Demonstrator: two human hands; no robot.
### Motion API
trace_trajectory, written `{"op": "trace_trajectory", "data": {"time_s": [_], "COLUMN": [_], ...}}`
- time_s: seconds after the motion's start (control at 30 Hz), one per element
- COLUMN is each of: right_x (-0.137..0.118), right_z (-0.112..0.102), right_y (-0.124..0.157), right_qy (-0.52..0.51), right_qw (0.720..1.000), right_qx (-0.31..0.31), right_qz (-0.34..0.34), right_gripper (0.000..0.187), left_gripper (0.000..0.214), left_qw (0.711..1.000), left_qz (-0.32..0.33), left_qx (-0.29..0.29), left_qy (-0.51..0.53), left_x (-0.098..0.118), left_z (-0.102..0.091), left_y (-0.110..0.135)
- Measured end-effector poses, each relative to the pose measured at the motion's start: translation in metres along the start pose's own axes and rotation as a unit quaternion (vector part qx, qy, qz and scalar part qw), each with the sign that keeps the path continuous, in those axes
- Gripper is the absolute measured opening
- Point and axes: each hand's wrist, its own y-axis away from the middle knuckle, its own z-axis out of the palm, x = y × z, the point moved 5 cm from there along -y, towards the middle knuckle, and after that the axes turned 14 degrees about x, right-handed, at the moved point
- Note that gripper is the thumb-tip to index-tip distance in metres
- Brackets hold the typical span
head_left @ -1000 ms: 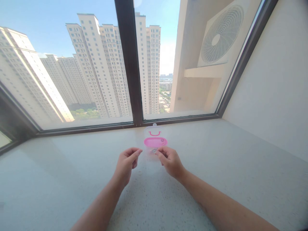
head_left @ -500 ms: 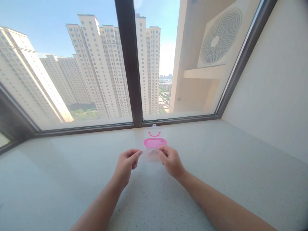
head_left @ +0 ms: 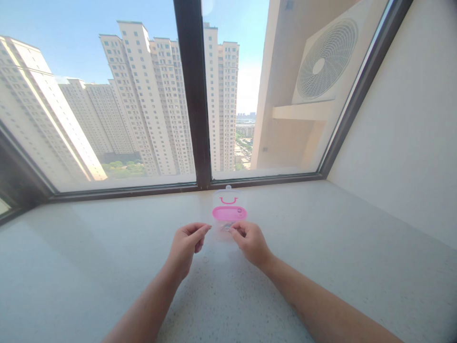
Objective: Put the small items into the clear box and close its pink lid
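Note:
My left hand (head_left: pixel 189 240) is closed in a pinch, thumb against forefinger; whatever lies between the tips is too small to make out. To its right, my right hand (head_left: pixel 250 242) pinches a small pale ring-like piece (head_left: pixel 227 228) at its fingertips. Both hands are held up over the sill, a short gap apart. Just behind them stands a clear plastic box with a pink rim (head_left: pixel 218 213), partly covered by my right hand. Its clear lid (head_left: pixel 228 193), with a pink curved handle, is raised at the back. A faint clear ring (head_left: pixel 205 259) lies below my left hand.
A speckled pale windowsill (head_left: pixel 107 267) spreads beneath my arms. Dark window frame (head_left: pixel 200 95) bars border it at the back, close behind the box. On the right rises a white wall (head_left: pixel 410 119). Outside are tall buildings and an air-conditioner unit (head_left: pixel 326 59).
My right hand has shifted slightly left and down, carrying the ring-like piece with it. My left hand stays nearly where it was, still pinched.

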Motion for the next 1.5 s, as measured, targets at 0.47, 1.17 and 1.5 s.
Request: {"op": "trace_trajectory", "data": {"time_s": [0.47,1.17,1.5], "right_x": [0.0,-0.008,-0.007], "right_z": [0.002,0.007,0.008], "right_y": [0.002,0.008,0.008], "right_qy": [-0.037,-0.09,-0.09], "right_qw": [0.999,0.994,0.994], "right_qx": [-0.017,-0.062,-0.061], "right_qz": [0.01,-0.002,-0.01], "right_gripper": [0.022,0.016,0.017], "left_gripper": [0.028,0.024,0.025], "left_qw": [1.0,0.999,0.998], "left_qz": [0.004,0.019,0.025], "left_qx": [-0.008,-0.041,-0.046], "left_qy": [-0.008,-0.017,-0.033], "left_x": [-0.002,-0.005,-0.004], "left_z": [0.0,0.002,0.004], "left_y": [0.0,0.0,0.002]}}
